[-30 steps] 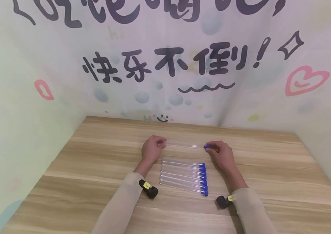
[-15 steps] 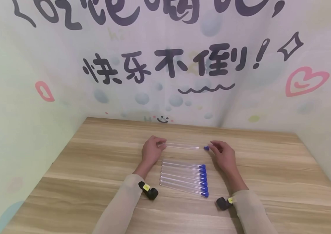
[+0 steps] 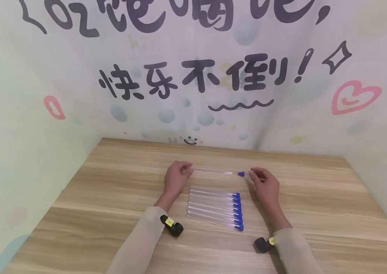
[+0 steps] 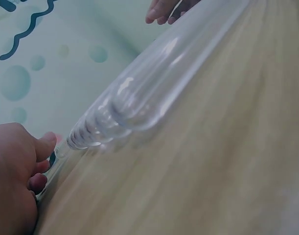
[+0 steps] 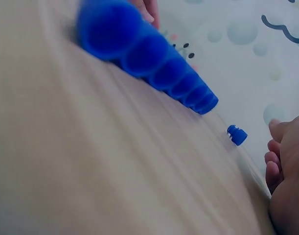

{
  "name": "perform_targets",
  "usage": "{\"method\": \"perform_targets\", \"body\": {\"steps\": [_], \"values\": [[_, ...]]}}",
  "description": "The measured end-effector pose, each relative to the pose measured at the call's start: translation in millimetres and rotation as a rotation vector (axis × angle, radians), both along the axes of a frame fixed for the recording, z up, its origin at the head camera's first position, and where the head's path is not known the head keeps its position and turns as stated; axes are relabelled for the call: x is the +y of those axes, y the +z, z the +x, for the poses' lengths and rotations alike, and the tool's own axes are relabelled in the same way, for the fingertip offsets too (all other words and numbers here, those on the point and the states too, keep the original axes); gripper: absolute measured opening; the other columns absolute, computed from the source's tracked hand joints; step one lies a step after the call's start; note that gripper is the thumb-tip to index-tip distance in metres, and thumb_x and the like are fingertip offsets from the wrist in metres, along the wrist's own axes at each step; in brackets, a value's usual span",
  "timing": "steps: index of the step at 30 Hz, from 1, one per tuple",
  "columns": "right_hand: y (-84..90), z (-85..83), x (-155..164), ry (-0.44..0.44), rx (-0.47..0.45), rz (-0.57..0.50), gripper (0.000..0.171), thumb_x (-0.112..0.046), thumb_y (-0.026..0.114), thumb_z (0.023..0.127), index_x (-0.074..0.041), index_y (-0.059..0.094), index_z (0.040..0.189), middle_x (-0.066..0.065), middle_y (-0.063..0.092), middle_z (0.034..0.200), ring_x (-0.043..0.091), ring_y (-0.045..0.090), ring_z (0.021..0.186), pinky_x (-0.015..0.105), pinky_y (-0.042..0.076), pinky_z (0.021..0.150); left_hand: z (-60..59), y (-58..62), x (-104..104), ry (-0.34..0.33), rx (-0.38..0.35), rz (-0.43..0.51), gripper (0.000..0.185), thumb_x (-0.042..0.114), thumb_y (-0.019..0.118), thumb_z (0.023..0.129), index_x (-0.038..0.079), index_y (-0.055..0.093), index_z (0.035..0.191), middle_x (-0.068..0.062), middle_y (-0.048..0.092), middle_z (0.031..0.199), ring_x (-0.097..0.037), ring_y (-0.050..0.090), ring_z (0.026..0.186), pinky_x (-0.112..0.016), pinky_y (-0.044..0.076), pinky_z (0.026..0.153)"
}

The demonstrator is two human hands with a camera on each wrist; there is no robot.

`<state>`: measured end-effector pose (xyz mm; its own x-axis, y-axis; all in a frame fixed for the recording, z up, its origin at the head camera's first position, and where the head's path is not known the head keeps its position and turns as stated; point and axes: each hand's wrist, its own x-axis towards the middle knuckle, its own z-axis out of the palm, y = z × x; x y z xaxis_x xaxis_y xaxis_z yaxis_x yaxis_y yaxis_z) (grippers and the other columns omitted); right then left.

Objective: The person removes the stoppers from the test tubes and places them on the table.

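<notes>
My left hand (image 3: 184, 172) pinches the closed end of a clear uncapped tube (image 3: 213, 171) that lies on the wooden table (image 3: 316, 198). A small blue cap (image 3: 241, 174) lies on the table just off the tube's open end. My right hand (image 3: 254, 176) rests to the right of the cap with loosely curled fingers and holds nothing. In the right wrist view the cap (image 5: 236, 134) lies apart from the right hand's fingers (image 5: 275, 128). The left wrist view shows the left hand's fingers (image 4: 44, 144) at the tube's end (image 4: 55, 161).
Several clear tubes with blue caps (image 3: 214, 208) lie in a row between my forearms, caps to the right (image 5: 149, 54). Printed walls enclose the table on the left, back and right. Bare wood lies on both sides.
My right hand has let go of the blue cap and drawn back to the right. The cap now lies by the tube's open end. The left hand has stayed put.
</notes>
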<state>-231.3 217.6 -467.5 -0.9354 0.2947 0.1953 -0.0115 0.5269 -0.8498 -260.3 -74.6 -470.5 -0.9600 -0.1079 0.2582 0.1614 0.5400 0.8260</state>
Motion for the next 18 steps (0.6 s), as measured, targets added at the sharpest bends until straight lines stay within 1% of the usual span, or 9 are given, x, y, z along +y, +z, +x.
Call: {"method": "perform_targets", "body": {"steps": [4,9,11,14,18], "values": [[-0.1,9.3,-3,0.011,0.002,0.011,0.033,-0.038,0.061,0.093,-0.012,0.066,0.111,0.005,0.066,0.106,0.018,0.058,0.095,0.028,0.048,0.080,5.8,-1.2,-4,-0.010,-0.004,0.032,0.021,0.020,0.075,0.083,0.016,0.071,0.103,0.002,0.061,0.093,-0.016,0.054,0.082,-0.033,0.047,0.071],[0.9,17.5,-3,0.047,0.004,0.011,0.034,-0.041,0.062,0.092,-0.013,0.067,0.110,0.003,0.067,0.105,0.016,0.059,0.092,0.020,0.048,0.073,14.1,-1.2,-6,-0.030,-0.027,0.082,0.023,0.024,0.076,0.082,0.018,0.070,0.104,0.003,0.061,0.095,-0.016,0.053,0.080,-0.033,0.046,0.068],[0.8,19.7,-3,0.056,0.000,-0.002,0.034,-0.042,0.063,0.091,-0.013,0.067,0.109,0.003,0.067,0.104,0.016,0.059,0.091,0.019,0.048,0.070,17.4,-1.7,-7,-0.045,-0.038,0.095,0.023,0.024,0.075,0.083,0.018,0.070,0.104,0.004,0.060,0.096,-0.015,0.053,0.080,-0.032,0.046,0.067],[0.7,24.7,-4,0.082,-0.012,0.008,0.033,-0.041,0.064,0.091,-0.014,0.068,0.107,0.003,0.067,0.102,0.016,0.059,0.089,0.021,0.049,0.069,23.0,-2.4,-8,-0.072,-0.042,0.107,0.023,0.024,0.075,0.083,0.018,0.070,0.104,0.004,0.060,0.096,-0.014,0.053,0.078,-0.031,0.046,0.066],[0.3,34.2,-5,0.166,-0.045,0.059,0.029,-0.042,0.065,0.090,-0.017,0.069,0.105,0.000,0.067,0.100,0.016,0.058,0.089,0.023,0.048,0.072,30.3,-1.4,-10,-0.104,-0.016,0.106,0.020,0.020,0.076,0.082,0.017,0.071,0.101,0.003,0.059,0.092,-0.014,0.052,0.074,-0.030,0.045,0.063]]}}
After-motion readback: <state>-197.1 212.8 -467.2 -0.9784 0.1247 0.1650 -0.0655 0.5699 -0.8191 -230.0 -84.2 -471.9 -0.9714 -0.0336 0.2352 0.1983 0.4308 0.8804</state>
